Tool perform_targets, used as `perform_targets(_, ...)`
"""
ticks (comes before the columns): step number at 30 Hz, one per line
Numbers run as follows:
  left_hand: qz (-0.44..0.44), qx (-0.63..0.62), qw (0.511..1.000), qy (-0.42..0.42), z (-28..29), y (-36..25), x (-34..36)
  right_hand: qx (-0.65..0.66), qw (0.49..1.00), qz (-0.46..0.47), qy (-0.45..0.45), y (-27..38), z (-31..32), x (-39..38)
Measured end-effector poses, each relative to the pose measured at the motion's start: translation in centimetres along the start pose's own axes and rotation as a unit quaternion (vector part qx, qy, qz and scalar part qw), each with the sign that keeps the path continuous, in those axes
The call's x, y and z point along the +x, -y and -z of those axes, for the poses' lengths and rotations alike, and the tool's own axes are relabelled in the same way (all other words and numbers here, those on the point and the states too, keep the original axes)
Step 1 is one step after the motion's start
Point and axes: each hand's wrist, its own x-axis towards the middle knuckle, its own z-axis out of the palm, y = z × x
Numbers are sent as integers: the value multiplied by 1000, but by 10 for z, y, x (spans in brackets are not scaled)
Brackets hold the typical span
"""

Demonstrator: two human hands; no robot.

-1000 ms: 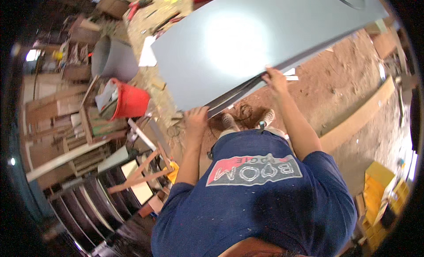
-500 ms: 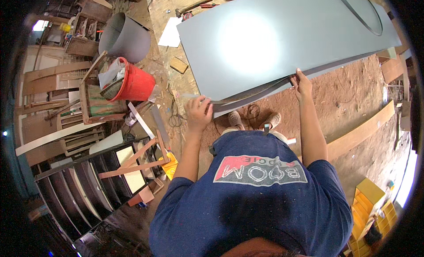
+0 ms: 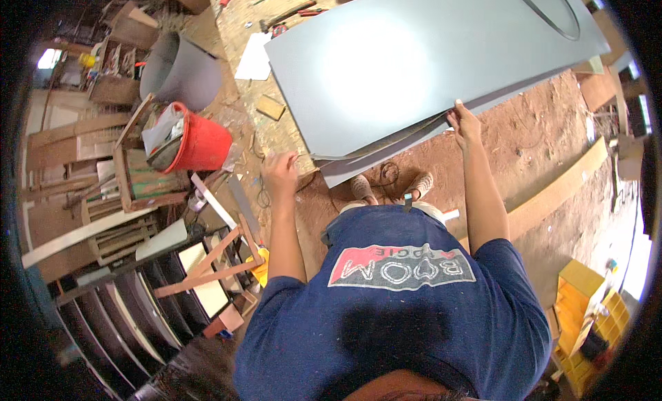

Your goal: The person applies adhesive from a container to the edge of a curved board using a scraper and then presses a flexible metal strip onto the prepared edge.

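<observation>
A large grey panel (image 3: 303,77) lies on the plywood worktop in front of me, its near edge jutting past the worktop. A dark, narrow strip (image 3: 407,133) runs along that near edge. My right hand (image 3: 467,127) is closed on the panel edge and strip, thumb on top and fingers tucked below, partly hidden. Just off the panel's near left corner, my left hand (image 3: 279,175) is closed in a pinch. A thin end of the strip seems to reach its fingertips, though this is small and hard to see. Below the top panel, another grey sheet (image 3: 338,173) shows.
A loop of dark strip (image 3: 552,22) lies on the panel's far right. White paper (image 3: 254,59), a wood block (image 3: 270,108) and a hammer (image 3: 289,13) are on the worktop. Left stand a red bucket (image 3: 207,142) and a rolled grey sheet (image 3: 183,70). Cable (image 3: 389,173) lies by my feet.
My left hand has moved left and slightly down, away from the panel corner. The strip now lies closer along the edge. My right hand keeps its grip; the whole view has shifted slightly.
</observation>
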Motion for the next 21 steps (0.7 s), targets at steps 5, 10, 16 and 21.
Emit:
perform_targets(5, 87, 103, 982, -135, 52, 52, -5, 7, 1000, 22, 16, 2, -7, -9)
perform_targets(10, 141, 23, 980, -135, 71, 69, 14, -12, 1000, 12, 1, 2, 6, -2)
perform_targets(16, 141, -28, 990, -13, -16, 46, 10, -2, 1000, 4, -2, -3, 5, 3)
perform_targets(21, 66, -140, 988, 15, -25, -27, 3, 46, 999, 15, 8, -13, 5, 6)
